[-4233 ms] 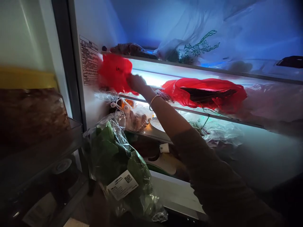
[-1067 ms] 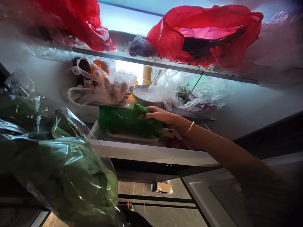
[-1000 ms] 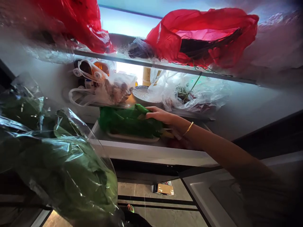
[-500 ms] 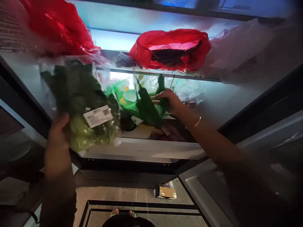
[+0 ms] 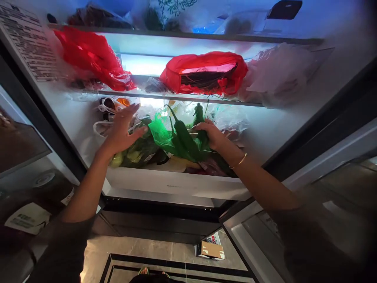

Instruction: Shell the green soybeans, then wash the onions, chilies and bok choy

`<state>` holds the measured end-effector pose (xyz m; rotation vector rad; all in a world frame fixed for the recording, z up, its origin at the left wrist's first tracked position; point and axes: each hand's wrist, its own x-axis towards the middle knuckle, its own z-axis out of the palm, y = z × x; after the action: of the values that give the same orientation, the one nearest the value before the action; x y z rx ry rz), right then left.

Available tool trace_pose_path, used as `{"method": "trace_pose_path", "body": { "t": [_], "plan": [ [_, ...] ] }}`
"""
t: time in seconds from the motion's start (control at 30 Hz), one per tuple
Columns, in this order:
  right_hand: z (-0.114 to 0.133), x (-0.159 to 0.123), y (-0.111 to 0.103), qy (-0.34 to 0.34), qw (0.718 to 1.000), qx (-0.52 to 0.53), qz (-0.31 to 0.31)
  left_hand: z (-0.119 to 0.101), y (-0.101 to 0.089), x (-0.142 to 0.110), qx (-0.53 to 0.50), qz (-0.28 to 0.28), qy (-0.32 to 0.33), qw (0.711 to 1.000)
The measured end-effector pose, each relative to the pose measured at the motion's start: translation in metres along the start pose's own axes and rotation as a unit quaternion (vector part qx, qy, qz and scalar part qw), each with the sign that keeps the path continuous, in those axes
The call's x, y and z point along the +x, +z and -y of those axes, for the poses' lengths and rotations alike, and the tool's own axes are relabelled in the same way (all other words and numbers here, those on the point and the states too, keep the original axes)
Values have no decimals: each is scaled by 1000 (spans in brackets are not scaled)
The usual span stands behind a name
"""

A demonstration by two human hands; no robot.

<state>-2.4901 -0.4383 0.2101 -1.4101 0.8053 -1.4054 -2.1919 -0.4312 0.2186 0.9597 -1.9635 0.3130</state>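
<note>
I face an open fridge. My right hand (image 5: 209,135) grips a green mesh bag (image 5: 173,137) of long green vegetables and holds it lifted over the pulled-out white drawer (image 5: 176,183). My left hand (image 5: 122,131) is spread flat, fingers apart, pressing on a clear plastic bag of leafy greens (image 5: 134,151) that lies in the drawer's left end. A gold bangle (image 5: 242,160) circles my right wrist.
The glass shelf (image 5: 176,98) above carries two red plastic bags (image 5: 91,55) (image 5: 206,72) and a pale bag (image 5: 277,74). Below it sit clear bags and jars (image 5: 114,108). A door bin (image 5: 20,145) stands left. Another door panel (image 5: 309,220) projects at right. A cardboard box (image 5: 214,249) lies on the floor.
My left hand has put the bag of leafy greens down into the drawer and let go, now resting open on it. My right hand keeps the green mesh bag lifted.
</note>
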Motion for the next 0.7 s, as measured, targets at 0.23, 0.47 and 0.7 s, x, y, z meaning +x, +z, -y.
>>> {"method": "trace_pose_path", "body": {
  "t": [0.23, 0.47, 0.7],
  "plan": [
    [-1, -1, -8, 15, 988, -108, 106, -16, -2, 45, -161, 2, -3, 987],
    [-27, -2, -10, 19, 945, -208, 253, -14, -25, 34, -97, -142, -25, 985],
    [-86, -3, 17, 29, 875, -285, 390, -2, -27, 12, -9, -211, -23, 977]
  ]
}}
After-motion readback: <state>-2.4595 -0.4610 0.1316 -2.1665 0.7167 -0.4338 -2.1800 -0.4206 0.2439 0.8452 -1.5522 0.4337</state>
